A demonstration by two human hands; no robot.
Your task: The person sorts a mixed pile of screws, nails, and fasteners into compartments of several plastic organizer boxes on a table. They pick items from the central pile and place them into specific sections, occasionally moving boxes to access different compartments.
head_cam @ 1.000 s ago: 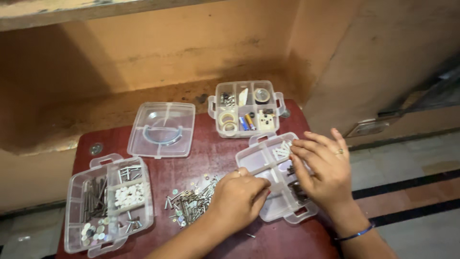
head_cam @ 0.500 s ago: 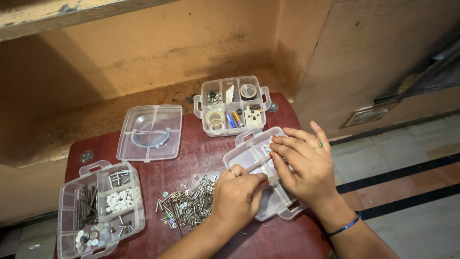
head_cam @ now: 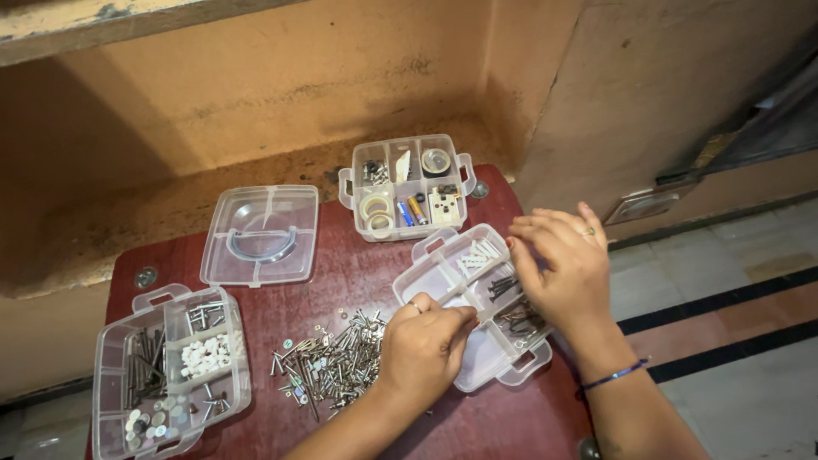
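Note:
A clear plastic compartment tray (head_cam: 443, 274) lies on the dark red table (head_cam: 358, 273), holding white plugs and dark screws. My left hand (head_cam: 423, 351) rests at the tray's near left side, fingers curled together over a divider; whether it pinches a small part I cannot tell. My right hand (head_cam: 564, 266) hovers at the tray's right edge, fingers bent and apart, a ring on one finger. A heap of loose screws and washers (head_cam: 328, 362) lies just left of my left hand.
A second tray (head_cam: 170, 366) with nails, white pieces and discs sits at the left front. A third tray (head_cam: 407, 187) with tape rolls and batteries stands at the back. A clear lid (head_cam: 261, 235) lies between them. Wall behind, tiled floor to the right.
My right hand has lifted off the middle of the tray and moved to its right edge, uncovering the dark screws. My left hand stays put. The view shifted slightly.

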